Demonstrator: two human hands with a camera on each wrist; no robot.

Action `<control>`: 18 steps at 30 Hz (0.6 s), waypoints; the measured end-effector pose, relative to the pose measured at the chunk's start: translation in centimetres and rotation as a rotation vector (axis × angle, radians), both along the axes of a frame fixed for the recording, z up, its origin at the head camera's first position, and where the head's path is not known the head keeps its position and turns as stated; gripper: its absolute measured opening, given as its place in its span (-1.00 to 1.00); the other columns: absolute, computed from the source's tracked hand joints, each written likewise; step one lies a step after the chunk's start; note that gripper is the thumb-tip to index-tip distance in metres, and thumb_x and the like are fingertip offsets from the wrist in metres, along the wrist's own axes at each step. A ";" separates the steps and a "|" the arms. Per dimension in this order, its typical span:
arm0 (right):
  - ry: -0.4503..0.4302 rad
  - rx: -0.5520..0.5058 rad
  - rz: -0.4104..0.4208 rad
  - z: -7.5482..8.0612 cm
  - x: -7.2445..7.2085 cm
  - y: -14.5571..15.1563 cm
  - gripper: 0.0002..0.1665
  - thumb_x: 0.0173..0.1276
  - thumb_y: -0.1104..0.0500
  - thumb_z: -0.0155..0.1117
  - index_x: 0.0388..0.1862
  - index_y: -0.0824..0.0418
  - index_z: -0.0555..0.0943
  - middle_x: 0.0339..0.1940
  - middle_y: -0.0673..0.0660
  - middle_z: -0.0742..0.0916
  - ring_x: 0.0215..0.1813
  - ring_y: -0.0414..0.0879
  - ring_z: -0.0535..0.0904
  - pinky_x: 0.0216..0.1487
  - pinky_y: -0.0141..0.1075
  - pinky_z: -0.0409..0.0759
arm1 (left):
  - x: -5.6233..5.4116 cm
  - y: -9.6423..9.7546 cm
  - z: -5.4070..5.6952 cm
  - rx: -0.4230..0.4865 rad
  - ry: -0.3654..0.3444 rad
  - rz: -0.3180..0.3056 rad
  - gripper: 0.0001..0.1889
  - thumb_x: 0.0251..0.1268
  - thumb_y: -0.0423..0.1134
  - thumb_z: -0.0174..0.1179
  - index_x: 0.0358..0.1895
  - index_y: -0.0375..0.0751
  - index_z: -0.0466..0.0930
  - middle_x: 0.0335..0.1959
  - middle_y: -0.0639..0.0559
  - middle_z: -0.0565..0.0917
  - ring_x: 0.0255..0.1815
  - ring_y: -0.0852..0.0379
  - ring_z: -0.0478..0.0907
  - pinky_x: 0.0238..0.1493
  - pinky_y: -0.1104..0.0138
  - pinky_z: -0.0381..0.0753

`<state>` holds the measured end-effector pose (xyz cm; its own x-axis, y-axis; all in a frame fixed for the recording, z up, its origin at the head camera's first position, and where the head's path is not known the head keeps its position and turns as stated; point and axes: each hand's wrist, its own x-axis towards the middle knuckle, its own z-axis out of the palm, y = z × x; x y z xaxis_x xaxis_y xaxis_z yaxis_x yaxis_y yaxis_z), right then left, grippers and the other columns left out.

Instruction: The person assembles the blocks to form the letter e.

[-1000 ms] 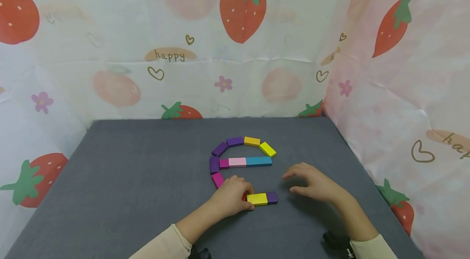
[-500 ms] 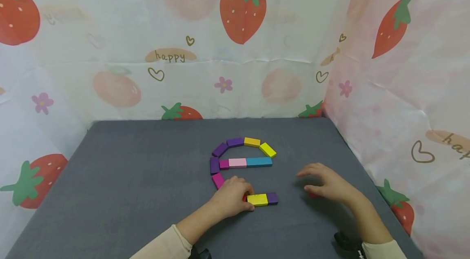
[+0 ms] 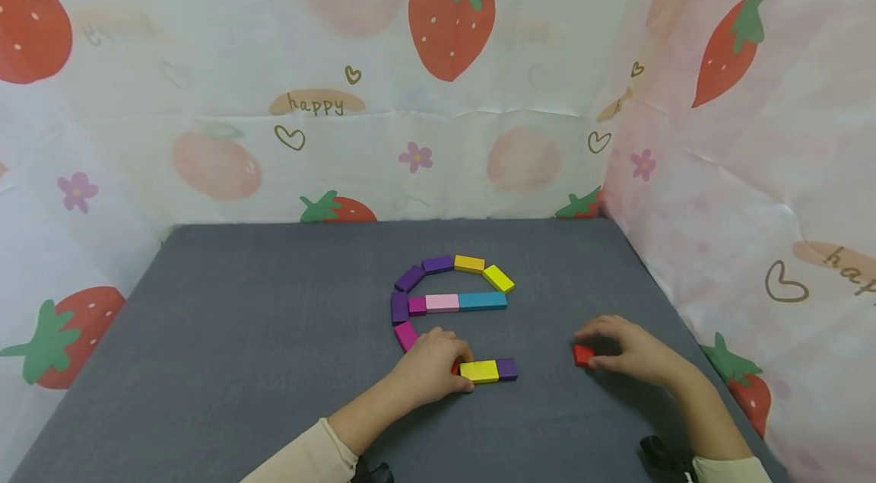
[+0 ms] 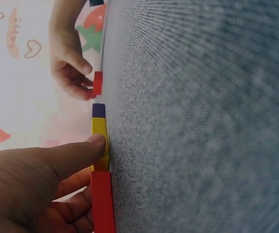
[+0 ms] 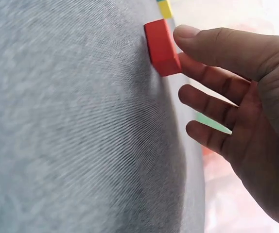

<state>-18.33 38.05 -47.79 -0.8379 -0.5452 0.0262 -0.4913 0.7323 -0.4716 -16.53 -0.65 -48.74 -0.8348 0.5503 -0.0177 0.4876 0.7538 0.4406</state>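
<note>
My left hand (image 3: 430,367) pinches a yellow block (image 3: 480,371), thumb on its near side and fingers beyond it. A purple block (image 3: 507,370) adjoins its right end, and a red block (image 4: 103,201) lies in line to the left, mostly hidden under the hand in the head view. Off to the right, my right hand (image 3: 633,350) has its thumb and forefinger apart around another red block (image 5: 163,47). In the right wrist view its other fingers are spread loosely, and the thumb tip is right at the block's edge.
Purple blocks (image 3: 410,278), an orange block (image 3: 469,264) and a bright yellow block (image 3: 499,278) curve at the top. Inside lie a small magenta block (image 3: 417,306), a pink block (image 3: 442,303) and a blue block (image 3: 482,301). A magenta block (image 3: 406,335) continues the curve on the grey cloth (image 3: 260,361).
My right hand has moved right, away from the block row, to the separate red block, which came into sight from under it. The left hand has stayed on the yellow block.
</note>
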 end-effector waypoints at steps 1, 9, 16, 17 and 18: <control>-0.009 0.004 -0.003 -0.1 0.0 0.1 -0.52 0.32 -0.07 0.48 0.19 -0.03 0.68 0.13 -0.11 0.70 0.23 -0.07 0.53 0.21 -0.01 0.52 | 0.0 0.0 0.0 0.000 -0.001 0.001 -0.65 0.12 0.05 0.53 -0.06 0.02 0.78 -0.22 0.20 0.68 -0.16 0.19 0.41 -0.04 0.28 0.47; -0.025 -0.002 -0.029 -0.7 0.2 0.4 -0.52 0.28 -0.15 0.50 0.16 -0.11 0.68 0.10 -0.15 0.71 0.18 -0.13 0.52 0.16 -0.10 0.53 | 0.0 0.0 -0.1 -0.001 0.002 0.001 -0.64 0.12 0.06 0.53 -0.06 0.03 0.78 -0.22 0.20 0.67 -0.16 0.20 0.40 -0.03 0.27 0.47; -0.003 -0.018 -0.026 -0.9 0.1 0.2 -0.57 0.24 -0.08 0.55 0.08 -0.10 0.70 0.01 -0.19 0.72 0.09 -0.22 0.51 0.10 -0.18 0.53 | 0.0 0.0 -0.1 0.002 0.002 0.001 -0.64 0.12 0.05 0.53 -0.05 0.02 0.78 -0.21 0.19 0.68 -0.15 0.19 0.42 -0.01 0.26 0.48; -0.001 -0.018 -0.028 -0.9 0.1 0.2 -0.58 0.23 -0.08 0.55 0.07 -0.11 0.70 0.00 -0.19 0.72 0.08 -0.23 0.51 0.10 -0.18 0.53 | 0.0 0.0 0.0 0.002 0.002 0.002 -0.64 0.12 0.05 0.54 -0.05 0.02 0.78 -0.21 0.19 0.68 -0.14 0.19 0.42 -0.01 0.26 0.48; -0.002 -0.017 -0.031 -0.9 0.1 0.2 -0.58 0.23 -0.07 0.55 0.06 -0.11 0.70 0.00 -0.20 0.72 0.08 -0.23 0.51 0.10 -0.18 0.53 | 0.0 0.0 0.0 0.001 0.001 0.003 -0.64 0.12 0.05 0.53 -0.05 0.02 0.78 -0.20 0.19 0.68 -0.14 0.19 0.42 -0.01 0.26 0.48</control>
<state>-18.21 38.21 -48.73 -0.8543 -0.5187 0.0341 -0.4679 0.7388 -0.4850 -16.49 -0.70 -48.78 -0.8364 0.5479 -0.0161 0.4858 0.7546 0.4411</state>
